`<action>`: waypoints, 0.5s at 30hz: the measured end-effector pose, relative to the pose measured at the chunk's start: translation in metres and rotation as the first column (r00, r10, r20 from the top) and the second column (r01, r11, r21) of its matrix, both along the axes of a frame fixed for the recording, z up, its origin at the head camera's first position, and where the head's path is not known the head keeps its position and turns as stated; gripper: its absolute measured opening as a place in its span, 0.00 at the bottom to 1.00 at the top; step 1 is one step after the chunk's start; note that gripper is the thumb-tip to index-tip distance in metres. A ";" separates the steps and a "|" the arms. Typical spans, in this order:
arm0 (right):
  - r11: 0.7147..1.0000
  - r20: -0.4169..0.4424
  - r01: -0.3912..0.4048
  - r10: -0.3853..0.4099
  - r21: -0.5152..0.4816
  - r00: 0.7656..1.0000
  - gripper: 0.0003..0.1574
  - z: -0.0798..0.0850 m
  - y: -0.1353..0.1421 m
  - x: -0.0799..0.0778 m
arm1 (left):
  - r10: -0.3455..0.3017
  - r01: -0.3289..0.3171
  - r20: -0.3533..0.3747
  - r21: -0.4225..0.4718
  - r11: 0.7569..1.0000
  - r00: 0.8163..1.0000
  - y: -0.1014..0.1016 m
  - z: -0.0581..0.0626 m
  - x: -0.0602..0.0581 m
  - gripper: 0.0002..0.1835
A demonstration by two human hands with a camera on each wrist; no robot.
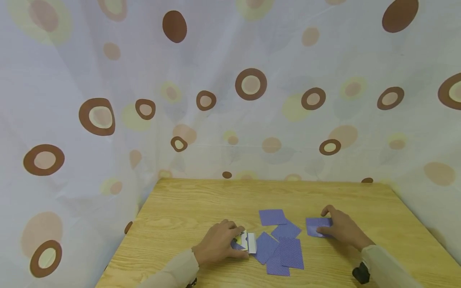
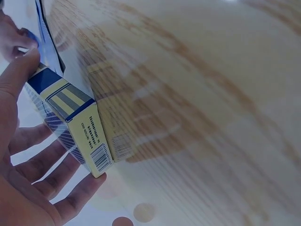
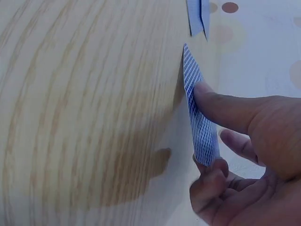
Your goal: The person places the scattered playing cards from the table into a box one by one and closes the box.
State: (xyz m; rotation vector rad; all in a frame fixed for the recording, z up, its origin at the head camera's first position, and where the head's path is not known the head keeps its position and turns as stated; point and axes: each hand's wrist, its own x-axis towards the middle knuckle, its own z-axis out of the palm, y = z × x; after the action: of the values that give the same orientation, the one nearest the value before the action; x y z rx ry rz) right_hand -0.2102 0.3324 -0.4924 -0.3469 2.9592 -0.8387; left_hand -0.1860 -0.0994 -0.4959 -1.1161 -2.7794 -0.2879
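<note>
My left hand (image 1: 220,243) grips a small card box (image 2: 89,127) between thumb and fingers. The box lies on the table, with a barcode on its end and its white flap (image 1: 252,243) folded open toward the cards. To the right, my right hand (image 1: 342,228) pinches a blue patterned playing card (image 3: 200,113), thumb on its face and fingers at its edge. That card is tilted just off the tabletop in the right wrist view. Between the hands lie several blue-backed playing cards (image 1: 264,248), face down and overlapping. One card (image 1: 271,217) sits at the far end of the group.
The wooden table (image 1: 201,200) runs back to a patterned curtain (image 1: 223,120) that hangs behind it and along both sides. A dark strap piece (image 1: 361,273) shows at my right wrist.
</note>
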 end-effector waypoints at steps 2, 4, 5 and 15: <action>1.000 -0.019 -0.012 0.012 -0.002 1.000 0.34 0.001 -0.001 0.000 | 0.000 0.000 0.004 0.001 1.000 1.000 0.000 0.000 0.000 0.43; 1.000 -0.014 -0.022 0.022 0.007 1.000 0.34 0.002 -0.001 0.000 | 0.001 -0.001 0.010 0.003 1.000 1.000 0.000 0.000 0.000 0.43; 1.000 -0.002 -0.026 0.026 0.008 1.000 0.36 0.003 -0.001 0.001 | 0.001 -0.001 0.014 0.004 1.000 1.000 0.000 0.000 0.000 0.43; 0.999 0.091 -0.035 0.037 -0.026 0.995 0.43 0.005 0.001 0.004 | 0.000 0.000 0.020 0.003 1.000 1.000 -0.001 -0.001 -0.002 0.43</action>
State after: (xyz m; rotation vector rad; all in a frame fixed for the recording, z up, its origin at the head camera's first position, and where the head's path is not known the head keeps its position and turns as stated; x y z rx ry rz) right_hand -0.2062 0.3331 -0.4873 -0.3520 2.8521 -0.8625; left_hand -0.1875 -0.1002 -0.4966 -1.1186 -2.7950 -0.3053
